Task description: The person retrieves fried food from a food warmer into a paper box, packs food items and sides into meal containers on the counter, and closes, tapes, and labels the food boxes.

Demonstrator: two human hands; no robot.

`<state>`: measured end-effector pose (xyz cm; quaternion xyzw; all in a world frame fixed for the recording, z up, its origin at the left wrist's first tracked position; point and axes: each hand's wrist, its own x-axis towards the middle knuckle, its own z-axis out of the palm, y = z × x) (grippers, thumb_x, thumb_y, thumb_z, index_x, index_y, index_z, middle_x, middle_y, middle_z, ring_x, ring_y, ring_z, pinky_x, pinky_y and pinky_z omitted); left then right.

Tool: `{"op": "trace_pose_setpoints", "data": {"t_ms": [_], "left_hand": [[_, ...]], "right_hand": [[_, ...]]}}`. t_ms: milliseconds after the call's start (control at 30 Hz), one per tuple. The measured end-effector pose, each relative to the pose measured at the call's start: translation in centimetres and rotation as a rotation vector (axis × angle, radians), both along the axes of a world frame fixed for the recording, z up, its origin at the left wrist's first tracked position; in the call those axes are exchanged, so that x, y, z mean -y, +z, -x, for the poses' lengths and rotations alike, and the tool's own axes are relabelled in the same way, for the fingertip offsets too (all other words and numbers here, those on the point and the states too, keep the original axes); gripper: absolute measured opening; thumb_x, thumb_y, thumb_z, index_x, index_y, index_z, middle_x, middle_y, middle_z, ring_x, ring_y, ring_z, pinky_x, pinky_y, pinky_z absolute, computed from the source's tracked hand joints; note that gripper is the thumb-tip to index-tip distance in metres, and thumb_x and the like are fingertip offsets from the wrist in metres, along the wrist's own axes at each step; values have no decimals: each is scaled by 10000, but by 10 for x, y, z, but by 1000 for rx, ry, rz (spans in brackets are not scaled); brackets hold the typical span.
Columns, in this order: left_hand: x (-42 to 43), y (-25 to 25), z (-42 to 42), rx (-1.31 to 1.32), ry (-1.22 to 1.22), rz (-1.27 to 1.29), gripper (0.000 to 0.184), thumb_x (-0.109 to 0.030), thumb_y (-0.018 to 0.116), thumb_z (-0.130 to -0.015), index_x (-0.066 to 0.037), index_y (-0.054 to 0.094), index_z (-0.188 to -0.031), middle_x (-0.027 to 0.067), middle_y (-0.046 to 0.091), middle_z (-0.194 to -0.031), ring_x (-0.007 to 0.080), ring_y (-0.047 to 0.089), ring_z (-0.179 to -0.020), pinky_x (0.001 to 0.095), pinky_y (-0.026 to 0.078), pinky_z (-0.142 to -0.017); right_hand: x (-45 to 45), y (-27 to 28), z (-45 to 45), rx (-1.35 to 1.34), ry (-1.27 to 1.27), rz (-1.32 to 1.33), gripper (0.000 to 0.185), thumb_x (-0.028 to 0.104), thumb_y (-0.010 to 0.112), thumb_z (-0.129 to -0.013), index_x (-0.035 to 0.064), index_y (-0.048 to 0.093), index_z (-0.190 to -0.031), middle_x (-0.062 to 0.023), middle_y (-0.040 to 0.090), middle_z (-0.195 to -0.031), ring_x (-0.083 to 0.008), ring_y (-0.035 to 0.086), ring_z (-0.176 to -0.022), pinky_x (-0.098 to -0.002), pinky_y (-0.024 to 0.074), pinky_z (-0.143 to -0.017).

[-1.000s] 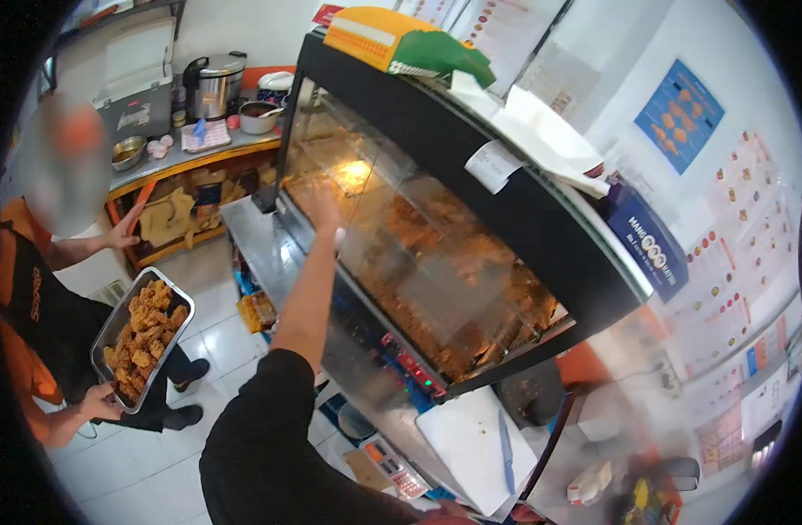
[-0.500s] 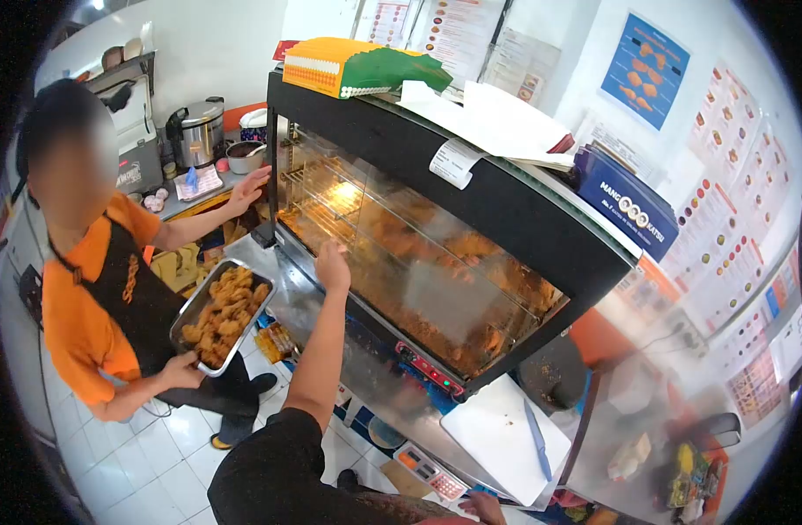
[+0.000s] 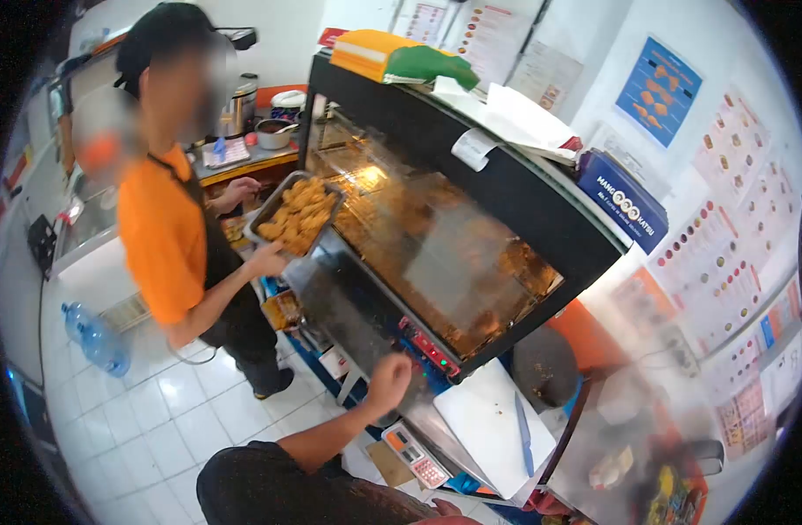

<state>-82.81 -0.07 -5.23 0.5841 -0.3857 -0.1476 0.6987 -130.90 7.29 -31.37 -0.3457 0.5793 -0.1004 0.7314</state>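
Observation:
My left hand (image 3: 390, 382) is closed in a loose fist over the metal counter, near the red control panel (image 3: 429, 346) of the food warmer; nothing shows in it. At the bottom edge, my right hand (image 3: 446, 507) is only partly visible and its fingers are unclear. The glass-fronted food warmer (image 3: 593, 223) is lit inside. At its left end, a co-worker in an orange shirt (image 3: 160, 249) holds a metal tray (image 3: 261, 210) of fried chicken pieces (image 3: 298, 216) with both hands.
Below the warmer lie a white cutting board (image 3: 480, 420) with a blue knife (image 3: 524, 437) and a weighing scale (image 3: 416, 455). Boxes (image 3: 624, 199) and papers rest on the warmer. A large water bottle (image 3: 95, 339) stands on the tiled floor.
My left hand has drawn back from the warmer's glass, down and to the right. The co-worker has turned and raised the tray to the warmer's left end, bringing the second hand to it.

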Motion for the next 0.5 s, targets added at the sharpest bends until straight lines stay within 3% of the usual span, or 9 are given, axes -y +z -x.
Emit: {"op": "trace_pose_setpoints", "data": {"t_ms": [33,133,200,267,300,367,433,500], "left_hand": [[-37,-14,22,41,-112,-117,135,-123,611,-906,-33,630,-1004,57,626,-894,139,560,-798,309,460,-696],[-159,-55,75,-71,-642,-501,250,-165,616,-918,-36,633,-1132,21,649,-950,122,574,-836,307,475,-720],[-232,-70,103,-61,-1063,-641,370,-272,576,-967,-33,592,-1249,73,635,-1151,158,567,-1082,331,446,-900],[-303,-94,126,-554,-1362,-587,489,-307,469,-1019,-8,475,-1405,89,556,-1348,182,462,-1278,331,340,-1074],[-335,-93,130,-754,-1445,-571,490,-309,465,-1020,-9,472,-1408,91,548,-1356,184,457,-1282,332,336,-1078],[-384,-67,137,-906,-1436,-557,492,-312,457,-1024,-11,465,-1414,95,533,-1372,187,449,-1292,334,326,-1086],[-420,-38,148,-904,-1359,-524,494,-315,449,-1027,-14,459,-1419,99,518,-1389,189,440,-1301,336,316,-1094],[-447,-17,157,-882,-1285,-467,496,-318,441,-1030,-16,453,-1425,103,502,-1405,192,431,-1310,338,307,-1102]], "right_hand": [[4,-47,21,32,33,-18,403,220,568,-949,-65,518,-1230,-235,682,-985,-295,710,-850,-342,577,-693],[-32,17,-14,107,389,445,419,243,594,-931,-40,524,-1232,-226,693,-968,-293,707,-829,-338,568,-705],[-49,145,-77,-37,126,63,400,265,616,-917,-17,556,-1194,-210,706,-938,-273,703,-800,-327,553,-678],[-44,116,-62,-40,210,47,365,270,615,-914,-3,574,-1153,-193,709,-907,-257,698,-771,-315,542,-659],[-46,98,-60,-31,279,28,332,274,614,-912,10,593,-1112,-176,712,-876,-241,692,-743,-303,531,-641],[-46,82,-54,-82,360,40,308,281,610,-910,24,601,-1078,-165,711,-866,-230,684,-727,-311,526,-640],[-50,69,-79,-107,468,76,286,289,605,-907,38,608,-1045,-154,710,-857,-218,676,-711,-319,522,-638],[-56,63,-96,-109,403,80,306,311,581,-903,30,582,-1026,-160,708,-819,-220,683,-687,-313,539,-631]]}}
